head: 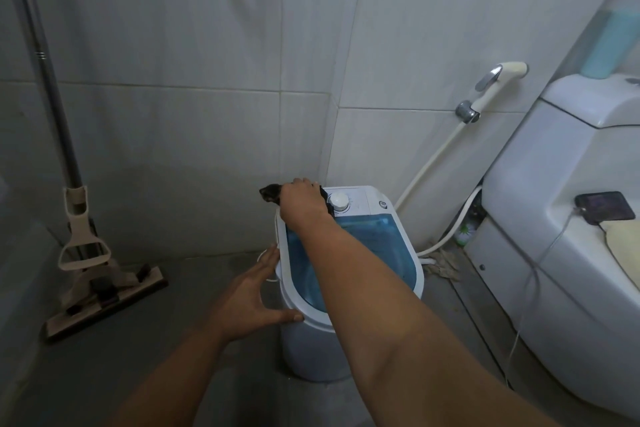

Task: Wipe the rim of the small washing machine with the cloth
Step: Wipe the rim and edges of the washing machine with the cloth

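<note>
The small washing machine stands on the floor in the corner, white with a blue see-through lid and a round dial at its far end. My right hand presses a dark cloth onto the far left corner of the white rim, and the cloth sticks out past my fingers on the left. My left hand rests spread against the machine's near left side, thumb on the rim, fingers by the thin side handle. It holds nothing.
A mop leans on the tiled wall at the left. A toilet fills the right, with a phone on its tank ledge. A bidet sprayer and hose hang on the wall behind the machine.
</note>
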### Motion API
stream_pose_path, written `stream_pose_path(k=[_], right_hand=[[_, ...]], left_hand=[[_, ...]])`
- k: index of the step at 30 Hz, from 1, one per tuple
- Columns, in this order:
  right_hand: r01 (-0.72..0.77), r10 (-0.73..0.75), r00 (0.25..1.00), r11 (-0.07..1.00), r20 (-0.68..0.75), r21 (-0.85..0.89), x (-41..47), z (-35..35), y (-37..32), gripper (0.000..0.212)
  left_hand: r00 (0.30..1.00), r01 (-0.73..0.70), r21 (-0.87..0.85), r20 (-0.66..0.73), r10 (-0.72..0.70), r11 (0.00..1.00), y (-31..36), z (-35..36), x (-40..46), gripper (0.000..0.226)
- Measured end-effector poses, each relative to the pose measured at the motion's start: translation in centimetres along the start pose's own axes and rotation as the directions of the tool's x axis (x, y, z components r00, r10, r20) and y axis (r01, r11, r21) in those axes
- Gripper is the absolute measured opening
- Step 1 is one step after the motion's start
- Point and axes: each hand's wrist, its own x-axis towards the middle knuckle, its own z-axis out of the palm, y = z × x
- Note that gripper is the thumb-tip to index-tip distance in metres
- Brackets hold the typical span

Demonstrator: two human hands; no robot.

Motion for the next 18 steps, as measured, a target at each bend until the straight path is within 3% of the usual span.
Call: stream_pose_path(k=[7,18], right_hand=[[-0.065,0.073,0.993,0.994,-0.09,0.083,-2.0,1.0,0.3,0.028],[-0.037,0.042,0.998,0.993,-0.045,0.114,-5.2,-0.2,0.9,0.029]], left_hand=[[1.0,0.015,0.036,0.025,-0.016,0.999,0.4,-0.4,-0.1,0.135],[0.999,0.022,0.077,0.034,-0.025,0.997,1.7,-1.2,-0.3,0.132]])
